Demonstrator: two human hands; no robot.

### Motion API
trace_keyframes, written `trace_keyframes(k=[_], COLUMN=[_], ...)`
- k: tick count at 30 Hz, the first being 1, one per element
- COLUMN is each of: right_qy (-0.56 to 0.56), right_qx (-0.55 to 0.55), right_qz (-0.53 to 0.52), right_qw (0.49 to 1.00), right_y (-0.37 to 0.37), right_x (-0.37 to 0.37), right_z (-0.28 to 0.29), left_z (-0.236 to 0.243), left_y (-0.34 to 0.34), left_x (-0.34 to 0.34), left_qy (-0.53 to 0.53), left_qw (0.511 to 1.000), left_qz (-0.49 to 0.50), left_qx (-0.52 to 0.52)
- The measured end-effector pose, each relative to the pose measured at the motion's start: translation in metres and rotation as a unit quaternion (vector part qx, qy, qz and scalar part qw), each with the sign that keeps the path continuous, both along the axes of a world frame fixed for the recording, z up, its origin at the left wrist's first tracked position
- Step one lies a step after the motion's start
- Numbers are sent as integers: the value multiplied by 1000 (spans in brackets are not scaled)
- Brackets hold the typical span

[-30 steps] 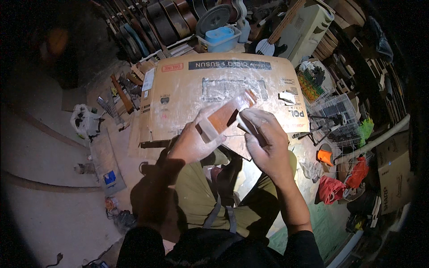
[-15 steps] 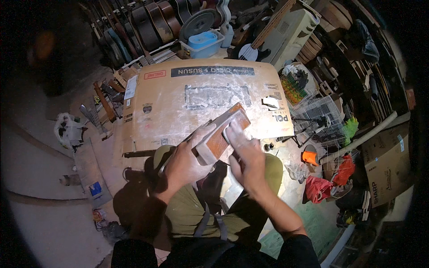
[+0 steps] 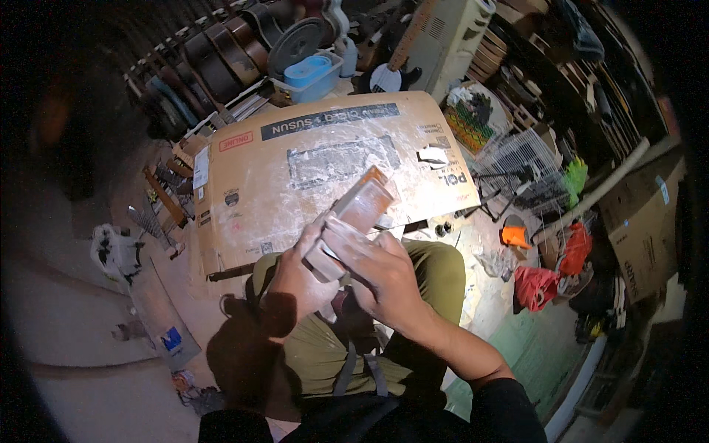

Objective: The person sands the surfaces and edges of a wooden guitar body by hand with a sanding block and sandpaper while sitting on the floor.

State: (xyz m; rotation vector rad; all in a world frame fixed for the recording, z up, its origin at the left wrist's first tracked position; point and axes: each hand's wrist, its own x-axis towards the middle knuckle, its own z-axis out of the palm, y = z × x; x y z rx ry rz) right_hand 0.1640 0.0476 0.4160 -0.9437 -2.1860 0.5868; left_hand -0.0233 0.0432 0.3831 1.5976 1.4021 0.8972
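My left hand (image 3: 299, 277) is closed around a dusty, reddish-brown wooden block (image 3: 363, 201), tilted diagonally above my lap. My right hand (image 3: 377, 269) lies over the block's near, lower-left end, its white-dusted fingers pressed together on a thin pale pad (image 3: 331, 252) that is mostly hidden beneath them. A large cardboard sheet (image 3: 251, 177), streaked with white powder, lies just beyond the hands, with a small white scrap (image 3: 433, 155) on its right part.
Guitars (image 3: 221, 55), a translucent tub (image 3: 314, 92) and a pale cabinet (image 3: 450, 52) stand behind the cardboard. Wood pieces (image 3: 164, 193) lie left. A wire cage (image 3: 508, 173), red bags (image 3: 535, 288), a long pale pole (image 3: 591, 192) and folded cartons (image 3: 631, 229) crowd the right.
My right hand has slid down and left along the block, from its upper middle to the near end, now covering it. The left hand still grips the block. The view has shifted slightly.
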Motion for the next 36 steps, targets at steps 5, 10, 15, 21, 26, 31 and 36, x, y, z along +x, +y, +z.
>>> trace_keyframes(k=[5,10,15,21,26,31,36], right_qy=[7,-9,-9,12,38,31,33], right_qx=[-36,-20,-4,-34,-13,18,18], right_qz=[-11,-19,-46,-34,-43,-52,-105], right_qw=[999,1000,999,999,998,998,994], right_y=[-29,-16,-27,-45,-21,-34,-10], right_x=[3,-1,1,8,4,16,17], right_z=[14,10,15,16,9,-2,-10], left_z=[1,9,-7,-16,-10,-20,8], left_y=[-2,3,-2,2,1,-3,-1], left_x=[2,7,8,-5,9,5,22], left_qy=[47,65,111,29,50,16,86], left_qw=[997,996,992,999,999,999,996], left_qz=[11,20,21,-10,5,-14,21], left_qx=[60,-53,62,36,-9,26,18])
